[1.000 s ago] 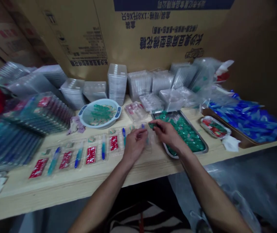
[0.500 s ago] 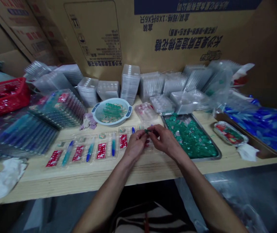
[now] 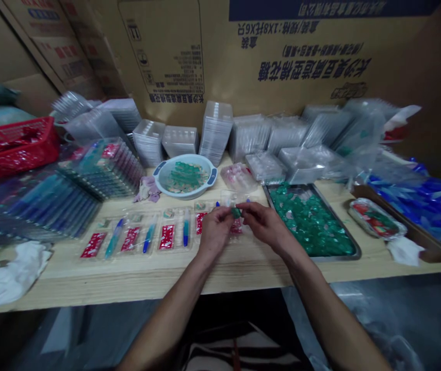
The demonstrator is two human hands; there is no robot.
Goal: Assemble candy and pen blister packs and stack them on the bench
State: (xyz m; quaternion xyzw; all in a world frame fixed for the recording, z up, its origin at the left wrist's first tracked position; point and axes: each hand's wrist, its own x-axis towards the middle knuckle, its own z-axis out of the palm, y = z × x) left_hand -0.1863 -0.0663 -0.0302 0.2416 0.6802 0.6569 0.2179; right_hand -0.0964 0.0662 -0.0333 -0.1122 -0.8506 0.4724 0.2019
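Note:
Both my hands are together over a row of clear blister packs on the pale wooden table (image 3: 243,273). My right hand (image 3: 263,223) pinches a small green sachet (image 3: 236,212) between its fingertips. My left hand (image 3: 215,231) grips the edge of a clear blister pack (image 3: 228,198), whose lower part is hidden by my fingers. To the left lie similar packs with red cards (image 3: 166,237) and blue-handled brushes (image 3: 185,228). A metal tray of green sachets (image 3: 311,221) sits right of my right hand. A round blue-rimmed bowl (image 3: 183,176) stands beyond my left hand.
Stacks of clear plastic trays (image 3: 215,133) line the table's back against a cardboard carton (image 3: 282,51). A red basket (image 3: 13,147) stands far left, a white cloth (image 3: 9,273) lies front left, and a brown tray of blue items (image 3: 409,206) sits far right.
The whole scene has shifted right and slightly up in view. My hands stay close together, with the green sachet now slightly lower, over the blister pack.

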